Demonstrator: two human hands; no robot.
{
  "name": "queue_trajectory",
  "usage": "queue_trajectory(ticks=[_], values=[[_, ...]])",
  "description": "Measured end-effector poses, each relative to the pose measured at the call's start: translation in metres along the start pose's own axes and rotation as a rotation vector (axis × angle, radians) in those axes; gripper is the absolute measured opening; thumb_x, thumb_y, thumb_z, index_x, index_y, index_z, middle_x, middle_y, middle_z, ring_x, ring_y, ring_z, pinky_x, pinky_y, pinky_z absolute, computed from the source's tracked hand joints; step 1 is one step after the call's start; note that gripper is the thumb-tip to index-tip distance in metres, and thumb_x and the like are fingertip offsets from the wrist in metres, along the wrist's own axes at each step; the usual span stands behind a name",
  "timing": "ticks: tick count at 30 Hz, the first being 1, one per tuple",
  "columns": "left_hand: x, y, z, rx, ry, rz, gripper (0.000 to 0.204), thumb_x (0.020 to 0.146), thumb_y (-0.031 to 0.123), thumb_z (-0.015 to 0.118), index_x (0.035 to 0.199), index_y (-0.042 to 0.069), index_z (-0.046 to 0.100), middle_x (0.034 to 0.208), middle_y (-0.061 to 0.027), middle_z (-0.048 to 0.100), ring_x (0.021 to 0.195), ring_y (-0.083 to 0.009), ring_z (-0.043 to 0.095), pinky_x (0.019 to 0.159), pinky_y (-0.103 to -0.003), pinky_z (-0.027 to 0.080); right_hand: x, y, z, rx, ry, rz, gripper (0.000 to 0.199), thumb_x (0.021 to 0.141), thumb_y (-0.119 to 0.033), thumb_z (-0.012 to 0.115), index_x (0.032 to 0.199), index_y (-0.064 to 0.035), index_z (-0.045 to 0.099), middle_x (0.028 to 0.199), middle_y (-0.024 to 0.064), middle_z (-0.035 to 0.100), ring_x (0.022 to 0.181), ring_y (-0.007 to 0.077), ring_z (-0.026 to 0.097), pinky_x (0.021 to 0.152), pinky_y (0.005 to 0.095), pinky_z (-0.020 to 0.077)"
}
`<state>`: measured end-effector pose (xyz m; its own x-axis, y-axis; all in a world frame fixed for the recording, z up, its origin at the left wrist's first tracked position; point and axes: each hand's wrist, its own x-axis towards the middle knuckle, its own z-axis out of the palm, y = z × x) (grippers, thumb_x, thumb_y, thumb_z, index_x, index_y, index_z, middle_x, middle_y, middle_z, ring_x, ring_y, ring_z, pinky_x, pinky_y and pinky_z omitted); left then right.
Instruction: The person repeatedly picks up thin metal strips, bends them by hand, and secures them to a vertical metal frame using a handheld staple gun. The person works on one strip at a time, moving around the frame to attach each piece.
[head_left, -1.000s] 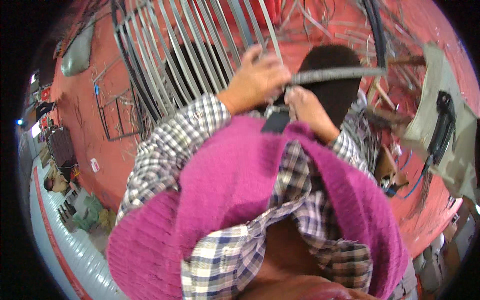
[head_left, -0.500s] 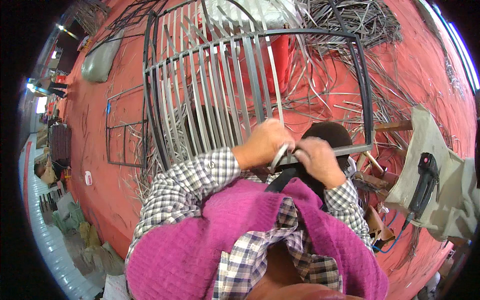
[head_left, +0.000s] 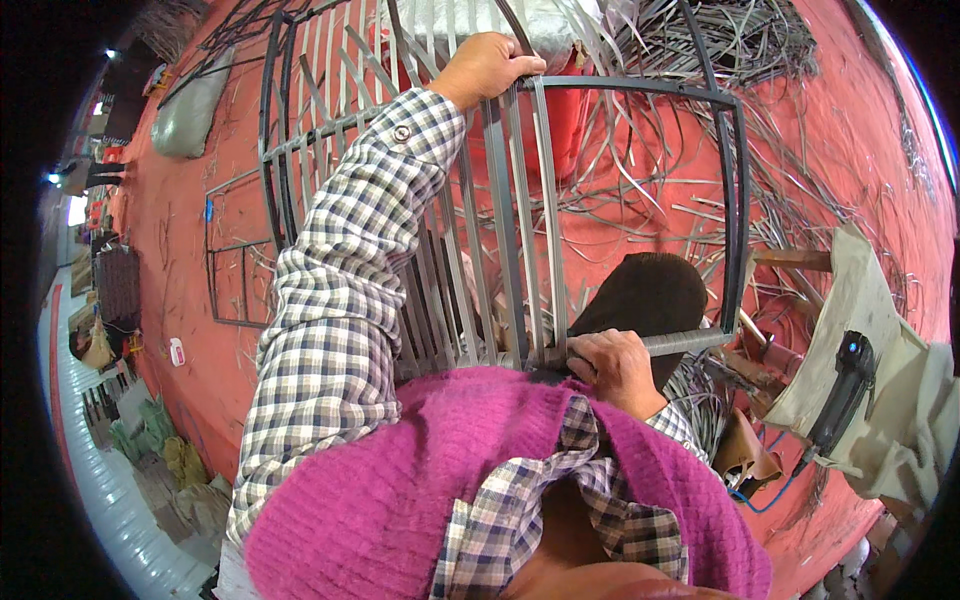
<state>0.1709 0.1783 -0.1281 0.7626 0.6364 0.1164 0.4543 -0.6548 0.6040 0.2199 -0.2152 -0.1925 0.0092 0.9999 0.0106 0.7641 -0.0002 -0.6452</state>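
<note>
A dark metal frame (head_left: 735, 190) with several grey flat strips (head_left: 505, 230) strung across it stands in front of me. My left hand (head_left: 488, 66) is stretched far out and grips a strip where it meets the frame's far bar. My right hand (head_left: 615, 365) is closed around the near bar, which is wrapped in grey strip, close to my chest. A dark rounded cushion-like object (head_left: 650, 295) lies just behind the right hand.
Loose grey strips (head_left: 720, 60) lie scattered over the red floor (head_left: 860, 170). A black power tool (head_left: 840, 390) rests on a cloth-covered stool at the right. Another bare frame (head_left: 235, 250) lies at the left, with a grey sack (head_left: 190, 115) beyond it.
My left hand has left the near bar beside the right hand and reached out to the frame's far bar. The right hand has stayed on the near bar.
</note>
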Motion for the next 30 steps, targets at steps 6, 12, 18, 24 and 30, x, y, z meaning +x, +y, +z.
queue_trajectory(ticks=[6, 12, 18, 24, 30], values=[[0.021, -0.011, -0.001, -0.099, -0.214, -0.138, 0.042, 0.079, 0.042, 0.070, 0.078, 0.000, 0.068, 0.059, -0.0038, 0.056, 0.054, -0.0124, 0.048, 0.051, -0.030, 0.039, 0.029, 0.011, -0.023, 0.267, -0.352, 0.324, 0.023, 0.084, -0.025, 0.059, 0.102, -0.0108, 0.065, 0.086, 0.0159, 0.064, 0.080, 0.0363, 0.061, 0.070, 0.0430, 0.0484], [0.026, -0.011, 0.000, -0.110, -0.373, -0.189, 0.040, 0.081, 0.041, 0.068, 0.077, 0.001, 0.063, 0.062, -0.0018, 0.054, 0.054, -0.0111, 0.046, 0.049, -0.029, 0.038, 0.192, 0.038, -0.049, 1.313, 0.210, 0.249, 0.049, 0.094, -0.017, 0.048, 0.137, 0.0015, 0.031, 0.094, 0.0085, 0.058, 0.074, 0.0116, 0.051, 0.067, 0.0258, 0.0418], [0.027, -0.011, -0.001, 0.079, -0.298, -0.088, 0.036, 0.086, 0.035, 0.061, 0.076, 0.001, 0.065, 0.061, -0.0095, 0.059, 0.054, -0.0152, 0.053, 0.052, -0.033, 0.042, 0.275, 0.049, -0.036, 1.307, 0.138, 0.113, 0.036, 0.091, -0.013, 0.051, 0.126, -0.0047, 0.047, 0.087, 0.0046, 0.062, 0.075, 0.0091, 0.058, 0.070, 0.0222, 0.0468], [-0.001, 0.008, 0.007, 0.007, 0.365, -0.005, 0.041, 0.080, 0.045, 0.063, 0.091, 0.006, 0.067, 0.078, -0.0123, 0.066, 0.073, -0.0309, 0.064, 0.066, -0.042, 0.051, 0.281, 0.047, -0.032, 1.010, 0.279, 0.314, 0.020, 0.089, -0.012, 0.051, 0.099, 0.0009, 0.063, 0.071, 0.0070, 0.063, 0.059, 0.0119, 0.061, 0.052, 0.0249, 0.0486], [-0.033, 0.011, 0.011, 0.278, 0.171, 0.194, 0.030, 0.082, 0.038, 0.063, 0.095, 0.011, 0.066, 0.089, -0.0052, 0.064, 0.078, -0.0244, 0.063, 0.067, -0.035, 0.050, 0.285, 0.047, -0.035, 0.512, 0.431, 0.291, 0.025, 0.087, -0.017, 0.054, 0.078, 0.0047, 0.063, 0.063, 0.0110, 0.062, 0.056, 0.0180, 0.058, 0.052, 0.0337, 0.0447]])
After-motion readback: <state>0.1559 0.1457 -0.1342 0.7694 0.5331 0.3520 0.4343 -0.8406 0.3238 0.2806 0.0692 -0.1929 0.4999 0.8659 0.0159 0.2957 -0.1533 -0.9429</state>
